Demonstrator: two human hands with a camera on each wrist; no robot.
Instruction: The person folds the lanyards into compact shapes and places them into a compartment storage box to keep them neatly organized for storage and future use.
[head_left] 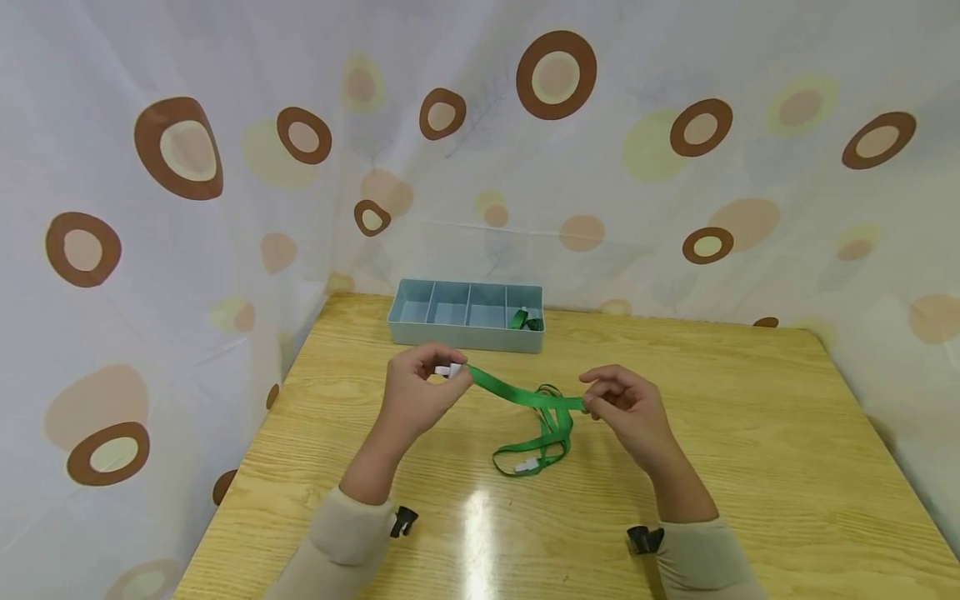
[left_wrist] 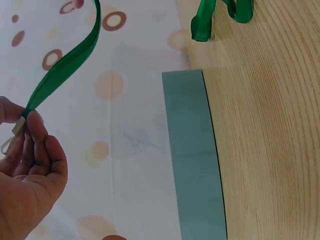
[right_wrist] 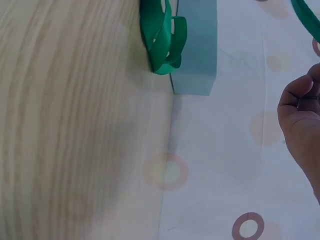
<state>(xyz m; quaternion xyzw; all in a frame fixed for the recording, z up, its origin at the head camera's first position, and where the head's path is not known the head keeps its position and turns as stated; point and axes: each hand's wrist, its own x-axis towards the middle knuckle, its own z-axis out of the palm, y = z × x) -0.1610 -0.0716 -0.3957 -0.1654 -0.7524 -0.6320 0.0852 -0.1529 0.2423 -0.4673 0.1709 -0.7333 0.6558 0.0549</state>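
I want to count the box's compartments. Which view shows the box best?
Head, since all four compartments of the box show there. Both wrist views show only part of its plain outside; in the right one, the strap partly covers it.

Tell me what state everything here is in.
Flat green fabric strap: raised, sagging slightly
Left hand: pinching one strap end
Right hand: pinching strap further along
Looped green strap bundle: lying on yellowish wooden table
Rectangular blue-grey plastic tray: open-topped, green strapping in rightmost compartment
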